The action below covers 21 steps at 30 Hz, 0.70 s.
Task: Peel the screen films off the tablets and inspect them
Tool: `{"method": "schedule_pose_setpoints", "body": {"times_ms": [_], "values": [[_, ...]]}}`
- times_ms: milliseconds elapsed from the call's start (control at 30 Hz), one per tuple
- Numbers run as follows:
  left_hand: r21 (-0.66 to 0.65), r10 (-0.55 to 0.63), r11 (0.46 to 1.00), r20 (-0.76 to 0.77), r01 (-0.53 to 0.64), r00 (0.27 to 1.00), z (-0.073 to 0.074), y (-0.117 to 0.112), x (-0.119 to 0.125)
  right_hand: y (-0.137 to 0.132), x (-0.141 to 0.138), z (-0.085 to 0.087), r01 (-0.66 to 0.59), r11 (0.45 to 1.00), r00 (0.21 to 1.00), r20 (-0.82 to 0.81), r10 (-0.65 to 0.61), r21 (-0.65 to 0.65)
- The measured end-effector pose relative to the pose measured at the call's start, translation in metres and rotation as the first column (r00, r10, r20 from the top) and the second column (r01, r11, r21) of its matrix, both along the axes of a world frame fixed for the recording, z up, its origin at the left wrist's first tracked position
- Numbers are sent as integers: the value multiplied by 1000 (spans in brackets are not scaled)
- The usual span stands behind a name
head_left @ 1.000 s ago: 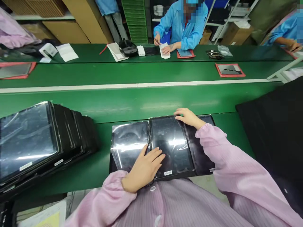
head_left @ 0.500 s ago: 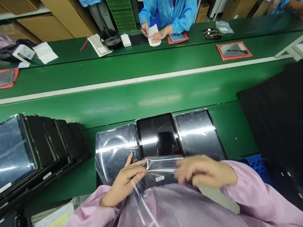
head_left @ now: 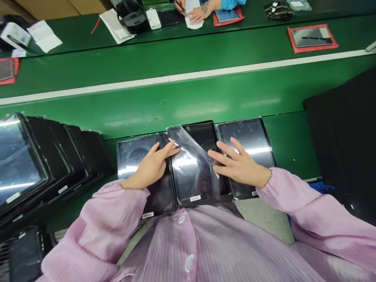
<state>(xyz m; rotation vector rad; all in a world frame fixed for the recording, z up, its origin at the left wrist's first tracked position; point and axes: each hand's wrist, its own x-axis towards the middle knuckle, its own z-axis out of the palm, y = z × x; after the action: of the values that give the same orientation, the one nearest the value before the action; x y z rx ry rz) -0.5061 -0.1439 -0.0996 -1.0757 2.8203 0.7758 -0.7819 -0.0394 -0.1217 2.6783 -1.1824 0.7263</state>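
Three dark tablets lie side by side at the near edge of the green bench: the left tablet, the middle tablet and the right tablet. A clear film lies partly lifted over the middle tablet, its top curling up. My left hand rests over the left tablet and pinches the film's upper left corner. My right hand lies over the seam between the middle and right tablets, fingers spread, fingertips touching the film's right edge.
A fanned stack of tablets fills the left side. Black sheet material lies at the right, above a blue crate. Beyond runs the green conveyor carrying a red tray. A co-worker's hands work across it.
Both hands were at the middle tablet's near edge with the film bunched there. They have moved up over the tablets, and the film now lies spread along the middle tablet. The view tilted down.
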Motion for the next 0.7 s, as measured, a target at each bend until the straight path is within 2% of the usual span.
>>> {"method": "schedule_pose_setpoints", "body": {"times_ms": [67,133,200,267,300,333,400,467,600,667,700], "values": [[70,-28,997,31,26,999,4,-4,3,-27,4,-3,27,999,993,114,-31,33],[134,-2,991,24,-1,1000,8,-4,4,-55,7,-5,84,965,953,262,-151,249],[187,63,981,-8,-61,998,10,-3,3,-78,8,-3,151,839,837,383,-390,523],[229,131,966,-45,-118,990,10,-3,1,-91,7,2,122,707,665,471,-580,697],[242,155,961,-56,-137,986,10,-3,1,-91,6,5,58,674,596,516,-615,736],[248,165,958,-61,-146,984,9,-3,0,-89,5,8,-32,663,559,563,-609,748],[237,145,963,-60,-127,988,8,-3,1,-76,2,10,-215,648,567,634,-526,730],[194,104,977,-52,-92,993,7,-2,2,-58,-2,7,-313,631,659,640,-394,710],[-19,22,1000,45,-21,999,9,17,-3,-14,-4,-4,-336,704,870,493,-24,626],[-163,-59,984,104,76,993,12,40,-11,8,-5,-1,-349,712,919,371,133,609],[-224,-109,965,118,133,987,14,54,-15,17,-6,2,-366,693,925,328,194,622]]}}
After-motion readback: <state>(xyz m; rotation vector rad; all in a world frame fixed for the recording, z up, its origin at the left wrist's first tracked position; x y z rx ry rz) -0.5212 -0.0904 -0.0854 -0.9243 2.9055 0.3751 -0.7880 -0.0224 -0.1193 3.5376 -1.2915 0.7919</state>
